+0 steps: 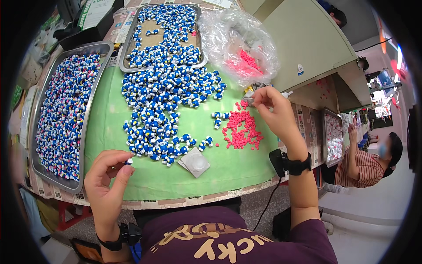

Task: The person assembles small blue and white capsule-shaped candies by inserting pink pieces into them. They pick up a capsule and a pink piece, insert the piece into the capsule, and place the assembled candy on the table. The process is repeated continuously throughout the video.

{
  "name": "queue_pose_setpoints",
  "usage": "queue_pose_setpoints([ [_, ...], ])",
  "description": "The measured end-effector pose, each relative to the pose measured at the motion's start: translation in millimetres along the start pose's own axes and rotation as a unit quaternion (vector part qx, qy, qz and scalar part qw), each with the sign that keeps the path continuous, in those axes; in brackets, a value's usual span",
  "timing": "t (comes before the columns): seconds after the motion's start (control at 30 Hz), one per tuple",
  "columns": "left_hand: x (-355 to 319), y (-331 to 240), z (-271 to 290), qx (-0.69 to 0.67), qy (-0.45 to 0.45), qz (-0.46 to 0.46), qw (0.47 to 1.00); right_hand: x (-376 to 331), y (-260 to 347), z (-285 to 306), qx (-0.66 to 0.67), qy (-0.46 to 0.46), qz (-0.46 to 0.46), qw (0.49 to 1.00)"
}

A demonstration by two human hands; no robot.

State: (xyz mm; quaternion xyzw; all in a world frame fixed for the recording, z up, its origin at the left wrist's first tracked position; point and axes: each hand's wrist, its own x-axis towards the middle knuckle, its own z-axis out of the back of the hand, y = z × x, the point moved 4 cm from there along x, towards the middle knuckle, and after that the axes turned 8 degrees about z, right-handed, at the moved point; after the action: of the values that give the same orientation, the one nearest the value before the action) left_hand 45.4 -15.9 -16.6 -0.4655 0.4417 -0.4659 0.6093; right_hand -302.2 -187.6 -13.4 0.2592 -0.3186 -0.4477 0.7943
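My left hand (107,180) is at the near left edge of the green cloth, pinching a small blue-and-white figure (129,161) between thumb and fingertips. Over on the right, my right hand (274,112) is closed, fingertips together at the far end of a heap of small pink pieces (241,132). Something small and greyish shows at those fingertips, too unclear to name. A white pointed tip (286,94) juts out behind this hand. Between the hands spreads a large pile of loose blue-and-white figures (154,101). A small square whitish dish (194,163) lies at the pile's near end.
A metal tray (90,127) of figures with pink parts stands at the left. Another tray (204,55) of blue-and-white figures is at the back. Beside it sits a clear plastic bag (215,39) with pink pieces. A grey-green cabinet (303,35) borders the right. A co-worker (365,163) sits far right.
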Motion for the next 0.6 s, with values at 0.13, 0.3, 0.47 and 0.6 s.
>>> queue_pose_setpoints([
  [0.13, 0.3, 1.5, 1.9, -0.005, -0.012, 0.005, 1.0, -15.4, 27.2, 6.5, -0.037, 0.001, 0.022, 0.999],
  [0.3, 0.2, 0.4, -3.2, -0.037, -0.038, 0.018, 0.998, -42.3, 56.0, -19.7, -0.013, 0.087, 0.041, 0.995],
  [0.47, -1.3, -6.8, -2.0, -0.009, -0.004, -0.02, 1.0, -42.2, 73.9, -51.2, 0.001, 0.153, 0.059, 0.986],
  [0.6, -1.9, -7.5, -3.7, -0.044, 0.01, -0.005, 0.999, -38.8, 79.7, -65.7, -0.028, 0.166, 0.083, 0.982],
])
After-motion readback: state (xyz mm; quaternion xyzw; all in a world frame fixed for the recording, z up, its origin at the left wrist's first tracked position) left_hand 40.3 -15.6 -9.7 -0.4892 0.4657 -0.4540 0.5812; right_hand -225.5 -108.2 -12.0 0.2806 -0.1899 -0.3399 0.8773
